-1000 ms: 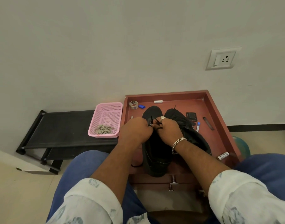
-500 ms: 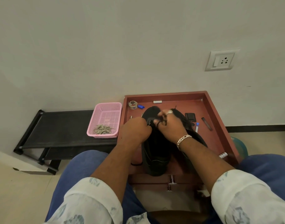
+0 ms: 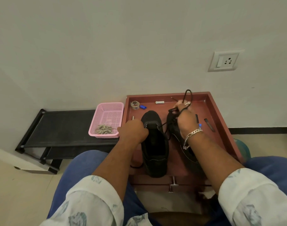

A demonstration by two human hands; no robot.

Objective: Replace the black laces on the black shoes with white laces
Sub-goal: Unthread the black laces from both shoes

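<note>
Unlacing is in hand: right hand (image 3: 185, 118) fingers pinch the thin black lace (image 3: 187, 95), left hand (image 3: 133, 131) fingers close on the black fabric shoe (image 3: 155, 150). Next, I judge, pull the lace free, then fetch the white laces (image 3: 104, 129).

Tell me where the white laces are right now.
In the head view the white laces lie bundled in the pink basket, on the black bench left of the red tray.

Two black shoes (image 3: 155, 144) are sitting in a reddish-brown tray (image 3: 209, 111), a black lace (image 3: 187, 98) looping above. A pink basket (image 3: 106, 111) is holding pale grey-white laces (image 3: 104, 130) on a black table (image 3: 62, 126). White sleeves (image 3: 93, 203) are showing a grey-green leaf print over blue trousers (image 3: 84, 162); a silver bracelet (image 3: 190, 136) is glinting.
</note>
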